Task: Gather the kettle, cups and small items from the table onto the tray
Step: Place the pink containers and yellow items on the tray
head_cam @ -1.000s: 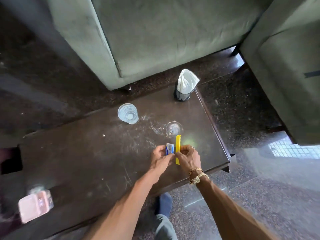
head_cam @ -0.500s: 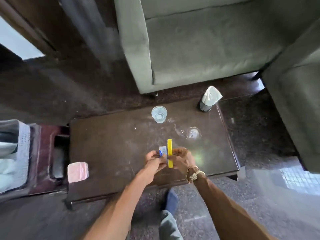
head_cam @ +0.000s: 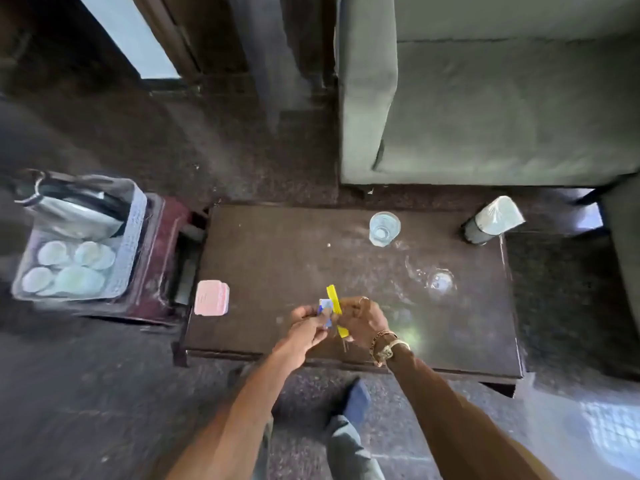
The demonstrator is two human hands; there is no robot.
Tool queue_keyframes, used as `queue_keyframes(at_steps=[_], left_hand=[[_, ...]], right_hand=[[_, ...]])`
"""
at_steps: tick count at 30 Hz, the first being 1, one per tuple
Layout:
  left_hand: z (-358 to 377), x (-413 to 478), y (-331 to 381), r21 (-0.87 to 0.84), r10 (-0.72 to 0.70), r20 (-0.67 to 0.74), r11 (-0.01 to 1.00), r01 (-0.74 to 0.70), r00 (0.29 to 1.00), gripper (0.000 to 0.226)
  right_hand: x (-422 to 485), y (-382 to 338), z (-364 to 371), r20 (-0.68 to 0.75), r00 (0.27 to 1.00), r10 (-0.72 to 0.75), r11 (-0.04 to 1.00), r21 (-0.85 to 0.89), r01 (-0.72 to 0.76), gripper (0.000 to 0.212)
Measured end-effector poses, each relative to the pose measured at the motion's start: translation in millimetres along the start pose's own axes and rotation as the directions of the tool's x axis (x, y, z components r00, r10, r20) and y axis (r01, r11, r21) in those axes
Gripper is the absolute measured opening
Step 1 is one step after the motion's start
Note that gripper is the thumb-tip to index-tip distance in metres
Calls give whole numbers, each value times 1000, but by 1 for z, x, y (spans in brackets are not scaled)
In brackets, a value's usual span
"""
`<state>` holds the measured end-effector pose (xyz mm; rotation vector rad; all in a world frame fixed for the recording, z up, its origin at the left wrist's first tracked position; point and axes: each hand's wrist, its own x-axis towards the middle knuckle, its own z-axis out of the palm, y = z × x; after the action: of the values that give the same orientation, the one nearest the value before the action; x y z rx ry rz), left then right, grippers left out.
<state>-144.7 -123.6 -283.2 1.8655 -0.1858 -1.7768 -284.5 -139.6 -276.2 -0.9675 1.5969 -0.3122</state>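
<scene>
Your left hand pinches a blue sachet, right hand a yellow sachet; either may slip before the tray.

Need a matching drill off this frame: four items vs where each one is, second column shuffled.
Items:
1. yellow sachet
2. blue sachet
3. pink packet
4. kettle

Places:
A. in the tray
B. held by the left hand
C. on the table, at its left edge
D. held by the right hand

Pairs: 1-D, 2-B, 3-C, 4-A.
</scene>
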Motion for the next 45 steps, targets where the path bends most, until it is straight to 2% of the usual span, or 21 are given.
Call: queue_keyframes(at_steps=[3,8,13,17,21,25,30,32,34,36,39,42,45], left_hand=[[-27,-5,4,-51,16,-13,999,-17,1000,20],[-81,-17,17,-138,80,-66,986,-88,995,17],[-134,-28,32,-282,111,-73,951,-127,991,16],[-181,-30,48,-321,125,-130,933,-161,984,15],[-242,-27,58,-353,118,-197,918,-183,973,29],[-297,-20,70,-386,114,-305,893,-232,946,20],[-355,-6,102,-370,191,-305,879,-300,933,31],[-376,4,119,-340,227,-310,880,-331,923,38],[-397,16,135,-277,239,-357,896,-347,903,30],[-416,31,150,-208,261,-411,906,-369,873,31],[-442,57,172,9,343,-520,918,-396,782,24],[-459,83,188,252,406,-566,914,-318,717,21],[-466,105,193,313,421,-570,905,-287,706,21]], right_hand=[[-2,-13,24,20,999,-30,999,-30,31,14],[-3,-50,64,163,986,-19,998,-55,28,23],[-5,-87,119,195,978,-76,990,-103,98,13],[-4,-116,173,208,973,-104,969,-198,146,12],[-4,-141,231,251,962,-107,954,-246,170,14],[-7,-169,281,287,945,-155,933,-273,236,17],[1,-211,343,277,945,-172,933,-263,247,8],[13,-225,366,253,947,-198,912,-307,273,13],[25,-239,389,245,955,-168,930,-282,236,17],[41,-252,411,200,967,-156,931,-296,211,24],[65,-274,443,151,977,-148,904,-381,195,18],[87,-289,467,74,989,-132,870,-469,151,6],[102,-298,484,72,989,-132,834,-530,150,14]])
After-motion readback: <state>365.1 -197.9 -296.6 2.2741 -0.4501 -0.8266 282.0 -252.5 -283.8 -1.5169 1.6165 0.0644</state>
